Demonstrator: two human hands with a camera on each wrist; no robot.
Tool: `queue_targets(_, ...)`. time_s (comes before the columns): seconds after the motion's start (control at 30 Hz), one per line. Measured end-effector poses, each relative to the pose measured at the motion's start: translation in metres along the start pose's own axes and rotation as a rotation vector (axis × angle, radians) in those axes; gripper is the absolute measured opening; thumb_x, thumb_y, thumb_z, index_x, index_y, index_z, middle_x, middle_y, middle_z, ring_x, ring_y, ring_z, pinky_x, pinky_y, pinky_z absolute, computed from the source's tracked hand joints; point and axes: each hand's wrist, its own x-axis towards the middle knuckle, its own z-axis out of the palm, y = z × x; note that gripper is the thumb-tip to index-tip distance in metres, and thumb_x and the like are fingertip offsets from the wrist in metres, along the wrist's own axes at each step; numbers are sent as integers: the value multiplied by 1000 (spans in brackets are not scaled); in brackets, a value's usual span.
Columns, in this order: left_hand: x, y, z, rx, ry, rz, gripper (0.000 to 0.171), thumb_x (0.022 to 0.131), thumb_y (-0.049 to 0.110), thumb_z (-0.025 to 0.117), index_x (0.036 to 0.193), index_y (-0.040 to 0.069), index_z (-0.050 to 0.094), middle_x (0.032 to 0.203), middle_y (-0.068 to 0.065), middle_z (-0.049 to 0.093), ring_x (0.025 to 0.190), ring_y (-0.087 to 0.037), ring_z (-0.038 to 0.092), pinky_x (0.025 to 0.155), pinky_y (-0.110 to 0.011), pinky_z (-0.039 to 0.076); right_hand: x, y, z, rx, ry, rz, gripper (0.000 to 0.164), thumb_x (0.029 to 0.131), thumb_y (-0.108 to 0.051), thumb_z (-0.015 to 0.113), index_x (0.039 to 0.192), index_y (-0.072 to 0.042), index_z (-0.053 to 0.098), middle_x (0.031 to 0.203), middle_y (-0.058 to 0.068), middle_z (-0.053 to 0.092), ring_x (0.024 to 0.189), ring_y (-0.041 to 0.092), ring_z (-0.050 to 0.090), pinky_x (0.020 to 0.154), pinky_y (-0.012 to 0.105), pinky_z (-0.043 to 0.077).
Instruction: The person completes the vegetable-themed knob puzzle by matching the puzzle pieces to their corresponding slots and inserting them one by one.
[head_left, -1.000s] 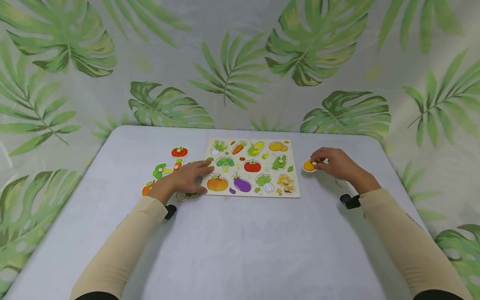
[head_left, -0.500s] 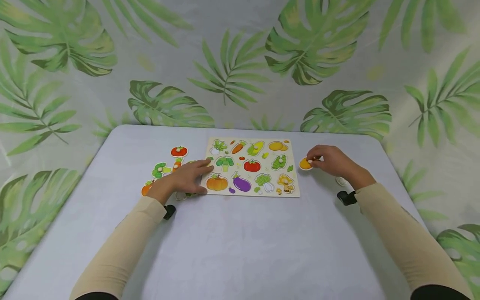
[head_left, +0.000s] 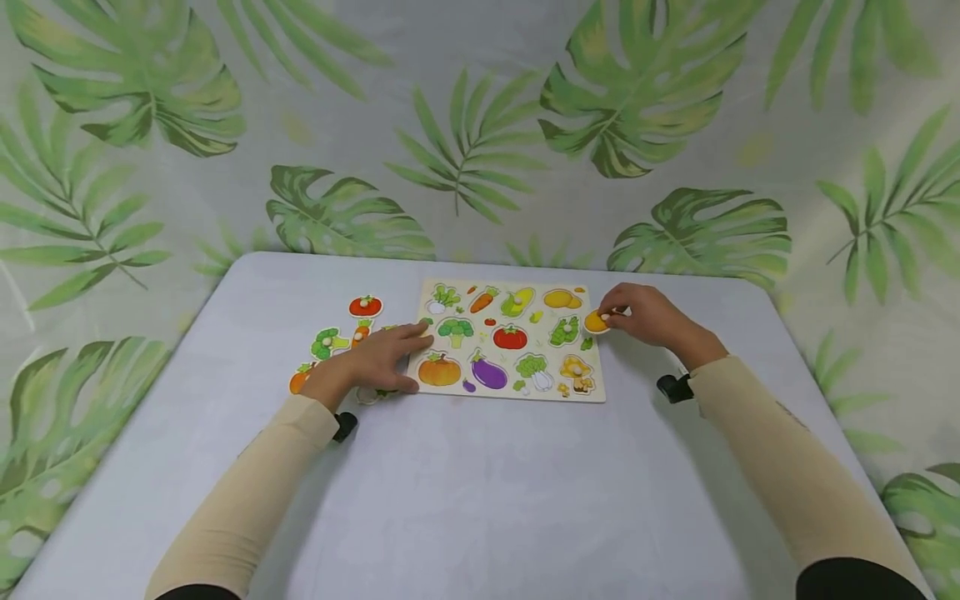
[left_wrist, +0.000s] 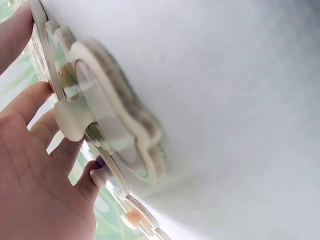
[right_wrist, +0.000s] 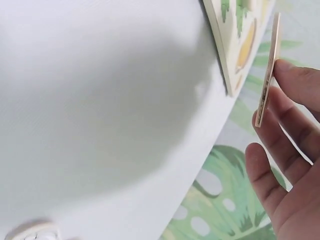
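Observation:
A vegetable puzzle board (head_left: 480, 342) lies on the white table, with pictures such as a tomato, a pumpkin and an eggplant. My left hand (head_left: 378, 360) rests spread at its left edge, fingertips on the board, the palm over loose pieces. In the left wrist view a knobbed puzzle piece (left_wrist: 112, 110) stands out close by the left hand. My right hand (head_left: 651, 318) pinches a rounded yellow-orange puzzle piece (head_left: 595, 322) at the board's right edge. The right wrist view shows this thin piece (right_wrist: 267, 75) edge-on between thumb and fingers.
Left of the board lie a tomato piece (head_left: 365, 307), a broccoli piece (head_left: 327, 342), a carrot piece (head_left: 362, 332) and an orange piece (head_left: 299, 379), some partly under the left hand. A pale round piece (right_wrist: 35, 232) lies on the table near the right wrist. A leaf-print cloth (head_left: 480, 150) hangs behind.
My right hand has carried the yellow-orange piece leftward, from right of the board to its edge. The left hand has stayed in place; the head view has shifted slightly.

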Motion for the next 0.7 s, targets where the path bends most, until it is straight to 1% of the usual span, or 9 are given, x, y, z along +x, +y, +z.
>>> queue_targets(0.13,-1,0,1,-10,7,4,78,86,33,71,154,15,37,167,-9,20,154,-37,20,123,-61,19,9,-3,2,31,4,6,18,93,-5,65,108,-3,74,115,19,67,102,34,62,87,49,53)
queue_targets(0.3,1,1,1,-18,12,9,78,85,33,71,154,15,38,167,-9,20,154,-37,20,123,-61,19,20,-4,5,56,-4,58,21,94,-8,64,113,-2,73,114,19,63,104,34,59,86,48,52)
queue_targets(0.5,1,3,1,-15,11,4,79,85,33,72,154,15,38,167,-9,20,154,-37,20,123,-61,19,33,-6,9,71,23,101,23,97,-12,62,116,-3,72,115,19,61,101,33,57,82,45,49)
queue_targets(0.7,0,2,1,-13,10,-7,79,85,33,72,154,15,38,167,-9,20,154,-37,20,123,-61,18,47,-8,16,105,44,172,24,97,-14,62,117,-5,72,115,18,60,98,30,54,80,42,49)
